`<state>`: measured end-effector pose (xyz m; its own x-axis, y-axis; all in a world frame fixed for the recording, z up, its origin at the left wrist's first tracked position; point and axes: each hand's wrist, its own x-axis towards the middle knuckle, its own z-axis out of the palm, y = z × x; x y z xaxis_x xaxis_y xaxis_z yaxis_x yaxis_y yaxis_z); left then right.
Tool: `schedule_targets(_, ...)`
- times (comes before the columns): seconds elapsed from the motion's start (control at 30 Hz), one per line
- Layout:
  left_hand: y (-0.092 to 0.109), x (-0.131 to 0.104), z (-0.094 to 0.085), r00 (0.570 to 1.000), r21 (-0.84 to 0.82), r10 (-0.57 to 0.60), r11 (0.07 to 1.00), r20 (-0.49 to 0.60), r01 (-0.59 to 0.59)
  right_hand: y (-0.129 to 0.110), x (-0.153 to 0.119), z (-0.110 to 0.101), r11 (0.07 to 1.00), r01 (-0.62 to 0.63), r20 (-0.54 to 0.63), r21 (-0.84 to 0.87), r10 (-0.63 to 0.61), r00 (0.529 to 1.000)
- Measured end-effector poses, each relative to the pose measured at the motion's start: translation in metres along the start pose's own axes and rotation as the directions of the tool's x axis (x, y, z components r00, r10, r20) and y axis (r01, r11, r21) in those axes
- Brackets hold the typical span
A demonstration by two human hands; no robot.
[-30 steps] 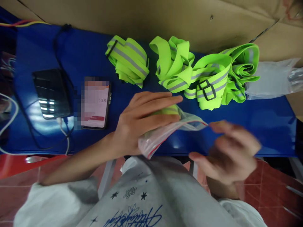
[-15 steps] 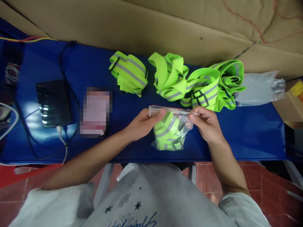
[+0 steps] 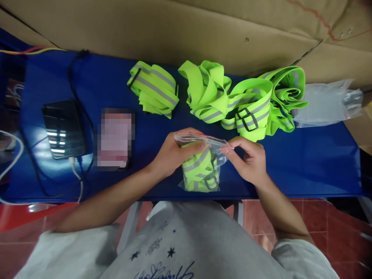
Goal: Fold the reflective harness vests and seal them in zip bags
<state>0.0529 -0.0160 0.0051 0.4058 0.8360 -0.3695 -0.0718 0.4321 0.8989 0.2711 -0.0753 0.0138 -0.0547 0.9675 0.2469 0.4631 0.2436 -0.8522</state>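
A clear zip-lock bag [image 3: 219, 157] is held between my two hands near the front edge of the blue table. Inside it lies a folded neon-yellow reflective strap [image 3: 199, 170] with grey stripes and a dark buckle. My left hand [image 3: 178, 153] grips the bag's upper left side, thumb across the front and fingers behind it. With thumb and index finger, my right hand [image 3: 247, 157] pinches the upper right corner at the zip edge. Behind the bag lie more neon straps: a folded bundle [image 3: 155, 89], a loose heap [image 3: 207, 93] and a buckled coil [image 3: 252, 112].
On the blue table [image 3: 314, 162], a stack of clear bags [image 3: 322, 104] lies at the right. At the left are a black device [image 3: 64, 130] with cables and a blurred-out phone-like object [image 3: 114, 139]. Brown cardboard [image 3: 145, 31] stands along the back.
The bag has shifted slightly left and toward me. My right hand's pinch has moved to the bag's upper corner, and the left hand reaches further around the bag.
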Motion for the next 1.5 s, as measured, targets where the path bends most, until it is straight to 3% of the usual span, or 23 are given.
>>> schedule_targets(0.23, 0.000, 0.001, 0.000, 1.000, -0.012, -0.012, 1.000, -0.015, 0.012, 0.005, 0.002, 0.006, 0.962, -0.199, -0.032, 0.185, 0.209, 0.977)
schedule_targets(0.47, 0.004, 0.001, -0.002, 0.999, 0.021, 0.034, 0.999, -0.005, -0.034, 0.010, 0.006, 0.000, 0.803, -0.398, 0.100, 0.444, 0.397, 0.913)
schedule_targets(0.73, 0.008, -0.004, -0.001, 0.999, 0.047, 0.053, 0.998, -0.002, -0.053, 0.011, 0.003, 0.000, 0.810, -0.388, 0.079, 0.440, 0.395, 0.915)
schedule_targets(0.93, 0.003, -0.004, -0.001, 0.996, 0.096, 0.061, 0.994, -0.058, -0.055, 0.014, 0.010, -0.003, 0.780, -0.438, 0.198, 0.447, 0.391, 0.899)
schedule_targets(1.1, 0.000, -0.005, -0.002, 0.998, 0.101, 0.043, 0.994, -0.042, -0.038, 0.013, 0.010, -0.006, 0.764, -0.473, 0.186, 0.439, 0.437, 0.880)
schedule_targets(1.23, 0.002, -0.006, -0.001, 0.996, 0.140, 0.078, 0.987, -0.037, -0.072, 0.010, 0.007, -0.008, 0.838, -0.396, 0.134, 0.376, 0.374, 0.918)
schedule_targets(1.37, 0.005, -0.008, 0.000, 0.991, 0.170, 0.131, 0.977, -0.013, -0.127, 0.004, 0.005, -0.015, 0.968, -0.141, 0.084, 0.208, 0.126, 0.989)
schedule_targets(1.43, 0.006, -0.008, -0.001, 0.993, 0.202, 0.117, 0.972, 0.031, -0.120, 0.000, 0.007, -0.020, 0.995, -0.021, 0.155, 0.101, 0.005, 0.988)
schedule_targets(1.5, 0.008, -0.008, -0.002, 0.992, 0.239, 0.100, 0.964, 0.078, -0.116, -0.002, 0.009, -0.025, 0.999, 0.018, 0.269, 0.036, -0.027, 0.963)
